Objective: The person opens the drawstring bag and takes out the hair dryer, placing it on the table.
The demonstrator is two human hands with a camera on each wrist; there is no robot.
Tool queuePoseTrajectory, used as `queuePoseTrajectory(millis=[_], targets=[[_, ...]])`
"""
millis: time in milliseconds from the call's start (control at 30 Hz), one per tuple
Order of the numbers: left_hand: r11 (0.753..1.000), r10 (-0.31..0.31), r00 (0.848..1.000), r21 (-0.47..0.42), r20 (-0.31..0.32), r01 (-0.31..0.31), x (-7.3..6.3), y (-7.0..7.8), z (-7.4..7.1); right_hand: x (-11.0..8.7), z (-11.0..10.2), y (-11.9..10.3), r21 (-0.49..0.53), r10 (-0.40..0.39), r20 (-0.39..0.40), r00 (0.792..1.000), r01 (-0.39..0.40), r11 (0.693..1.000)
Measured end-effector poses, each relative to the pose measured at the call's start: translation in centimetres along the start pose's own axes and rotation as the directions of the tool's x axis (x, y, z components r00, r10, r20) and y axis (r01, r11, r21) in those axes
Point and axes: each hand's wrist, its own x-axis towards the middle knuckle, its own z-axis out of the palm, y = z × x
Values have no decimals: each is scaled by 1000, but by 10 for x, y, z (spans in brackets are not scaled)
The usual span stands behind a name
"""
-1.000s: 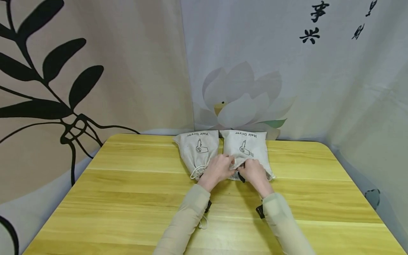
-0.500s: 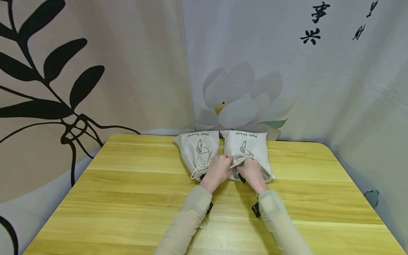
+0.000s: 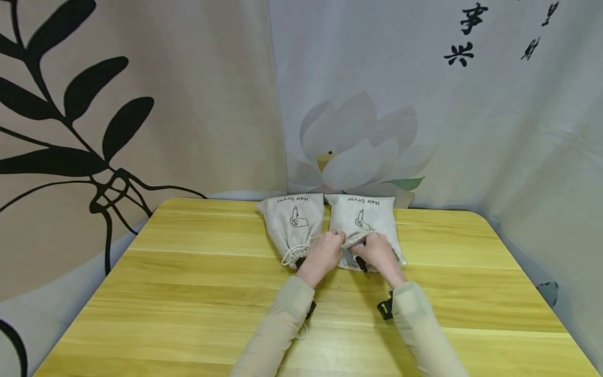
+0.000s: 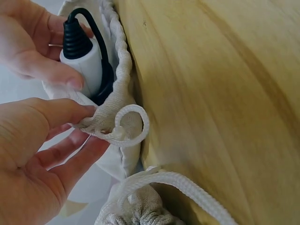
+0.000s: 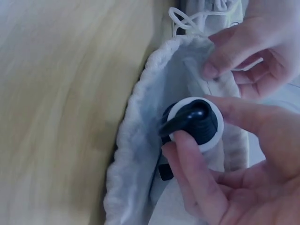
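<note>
One white hair-dryer handle [image 4: 89, 70], left-wrist frame upper left, near-vertical, gripped by right hand [image 3: 377, 251]; left hand [image 3: 325, 250], below, pinches drawstring-bag rim [image 4: 123, 65].

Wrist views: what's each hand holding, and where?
Right hand: white cylindrical handle, by the end where the black cord exits. Left hand: beige cloth drawstring bag, pinched at its open rim.

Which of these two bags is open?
The right bag: it gapes, showing a white handle inside its opening, whereas the left bag is cinched by its drawstring.
</note>
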Motion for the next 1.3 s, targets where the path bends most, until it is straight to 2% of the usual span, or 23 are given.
queuePoseTrajectory(millis=[333,567,700,800,933,1033,1133,1300], targets=[[999,6,1000,-40,-11,-7,-2,3,-2,-12,-16,12,4,-50,124,991,50,999],[999,26,1000,-46,0,-26,-3,7,-4,-21,-27,21,-35,-103,164,981,110,993],[996,80,997,-50,19,-79,-4,8,-4,-24,-33,28,-41,-145,191,971,155,987],[986,151,988,-78,45,-147,-4,8,-4,-25,-37,36,-49,-196,213,957,210,976],[959,239,965,-185,104,-217,-6,7,-8,-25,-44,49,-42,-245,251,937,263,964],[937,276,953,-257,124,-238,-6,5,-12,-26,-50,58,-12,-265,286,921,280,960],[931,273,957,-279,97,-237,-5,0,-13,-28,-58,66,29,-273,328,904,279,960],[959,219,974,-176,-51,-224,-2,-9,-14,-28,-67,78,60,-285,370,884,283,957]])
